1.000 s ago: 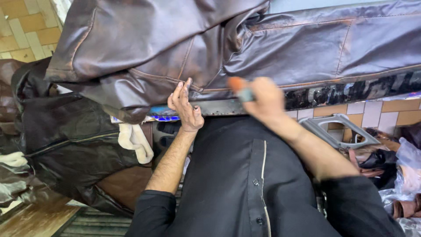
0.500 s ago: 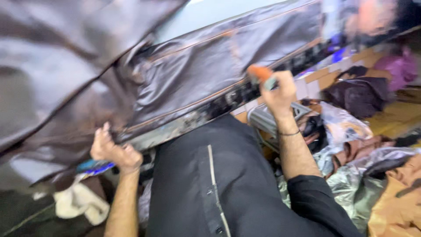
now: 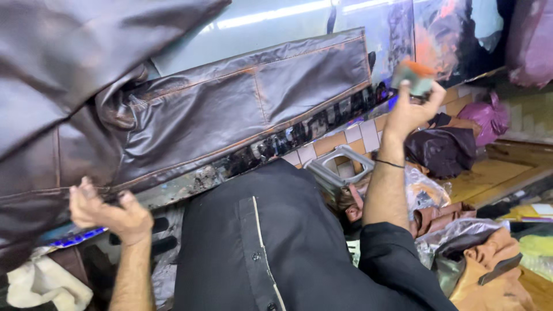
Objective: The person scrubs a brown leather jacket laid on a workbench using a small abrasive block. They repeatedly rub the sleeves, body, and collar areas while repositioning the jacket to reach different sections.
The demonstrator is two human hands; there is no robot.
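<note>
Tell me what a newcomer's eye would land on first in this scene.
A big dark brown leather jacket lies spread over the worktable edge, filling the upper left. The left hand grips its lower hem at lower left. At upper right, the right hand lifts a small block with an orange top clear of the jacket.

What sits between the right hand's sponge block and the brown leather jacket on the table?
Nothing visible. The right hand holds the sponge block raised past the jacket's right end, with only bare glossy table showing between them. The left hand grips the jacket's lower edge, away from that gap.
</note>
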